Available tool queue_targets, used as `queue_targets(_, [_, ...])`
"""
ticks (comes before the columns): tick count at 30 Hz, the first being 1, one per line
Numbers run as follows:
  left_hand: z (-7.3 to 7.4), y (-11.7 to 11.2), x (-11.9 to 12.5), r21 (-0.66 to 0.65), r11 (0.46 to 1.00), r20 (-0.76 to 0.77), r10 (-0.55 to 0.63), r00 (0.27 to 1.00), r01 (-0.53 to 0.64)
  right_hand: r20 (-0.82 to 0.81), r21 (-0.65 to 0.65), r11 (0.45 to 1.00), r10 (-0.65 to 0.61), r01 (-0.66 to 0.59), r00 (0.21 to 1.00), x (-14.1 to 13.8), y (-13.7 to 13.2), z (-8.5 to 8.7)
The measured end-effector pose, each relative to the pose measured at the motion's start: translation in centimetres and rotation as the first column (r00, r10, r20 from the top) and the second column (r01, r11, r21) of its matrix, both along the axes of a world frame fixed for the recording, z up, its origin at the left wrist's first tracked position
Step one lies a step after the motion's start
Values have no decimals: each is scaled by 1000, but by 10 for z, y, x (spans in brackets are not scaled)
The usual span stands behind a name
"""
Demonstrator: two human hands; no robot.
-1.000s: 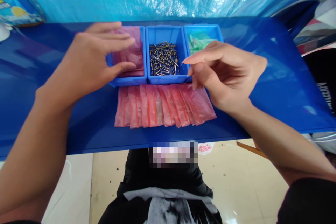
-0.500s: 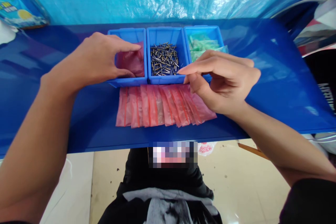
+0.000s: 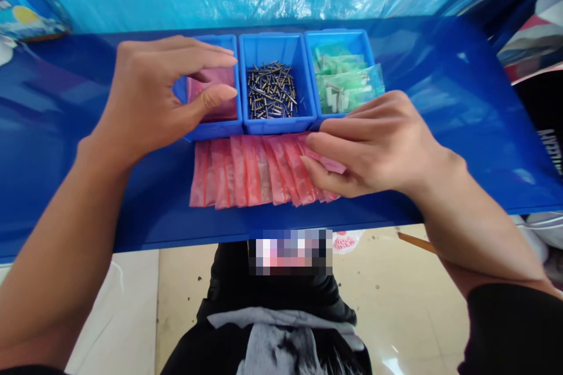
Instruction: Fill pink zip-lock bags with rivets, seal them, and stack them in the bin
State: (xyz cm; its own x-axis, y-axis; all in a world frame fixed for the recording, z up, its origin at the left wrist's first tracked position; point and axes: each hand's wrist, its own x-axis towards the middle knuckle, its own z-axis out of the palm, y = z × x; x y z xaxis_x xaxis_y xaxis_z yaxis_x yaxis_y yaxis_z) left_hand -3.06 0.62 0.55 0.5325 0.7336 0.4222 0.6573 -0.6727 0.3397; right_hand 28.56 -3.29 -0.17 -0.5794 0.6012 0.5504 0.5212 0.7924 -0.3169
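Thin pink plastic bags [image 3: 250, 173] are fanned in an overlapping row on the blue tabletop [image 3: 461, 129], just in front of a blue bin [image 3: 215, 130] holding more pink bags [image 3: 211, 99]; they are judged light, soft and slippery, best taken by a loose edge. The left hand [image 3: 149, 94] is held at that bin, fingers and thumb apart, no firm grip seen. The right hand [image 3: 369, 146] is laid on the row's right end, fingers [image 3: 325, 143] close together; whether a bag is pinched cannot be told.
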Motion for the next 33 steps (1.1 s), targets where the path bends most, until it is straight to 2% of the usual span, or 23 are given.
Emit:
queue_targets(1, [-2,-2,2,62,997,-18,-46,999,47,192,78,996,33,-49,981,-1,-4,5])
queue_targets(3, [-8,-5,4,184,968,-109,-152,982,171,522,163,983,-9,-90,853,-5,-10,13])
queue_targets(4, [-11,-5,4,228,949,-159,-186,970,219,614,161,985,-52,-61,788,-7,-13,15])
queue_targets(6, [-16,-5,3,265,928,-230,-202,952,260,711,85,996,-62,3,701,-11,-14,15])
queue_targets(9, [-19,-5,2,287,923,-270,-181,946,258,699,-93,996,68,-3,712,-13,-8,9])
queue_targets(11, [-19,-5,3,285,926,-289,-163,943,247,646,-192,981,150,-31,748,-12,-2,6])
queue_targets(16, [-20,-6,5,149,969,-274,-150,950,196,478,-362,926,287,-112,830,-6,8,10])
queue_targets(19, [-23,-2,3,221,945,-258,-181,949,241,300,-418,891,321,-179,898,-2,8,16])
queue_targets(21, [-25,2,2,262,935,-293,-159,943,239,89,-451,861,306,-236,948,0,7,19])
queue_targets(23, [-25,3,2,299,927,-304,-133,944,226,-164,-444,856,215,-266,963,0,6,19])
queue_targets(24, [-25,1,4,331,914,-281,-142,949,235,-280,-414,871,155,-264,948,0,6,18])
queue_targets(27, [-21,-13,16,458,849,-76,-258,963,263,-530,-232,953,42,-193,847,-5,8,10])
queue_targets(28, [-20,-21,22,458,851,25,-300,954,256,-582,-173,970,39,-170,812,-7,9,7])
queue_targets(29, [-18,-29,29,398,881,121,-327,937,256,-626,-128,978,49,-164,779,-11,9,3])
queue_targets(31, [-15,-44,42,148,929,285,-370,884,340,-674,-118,972,73,-204,735,-18,6,-3])
queue_targets(32, [-15,-50,48,1,903,352,-403,845,430,-684,-136,959,92,-250,724,-23,3,-7])
queue_targets(33, [-14,-54,53,-115,846,420,-433,798,520,-681,-163,938,118,-306,723,-27,-1,-10])
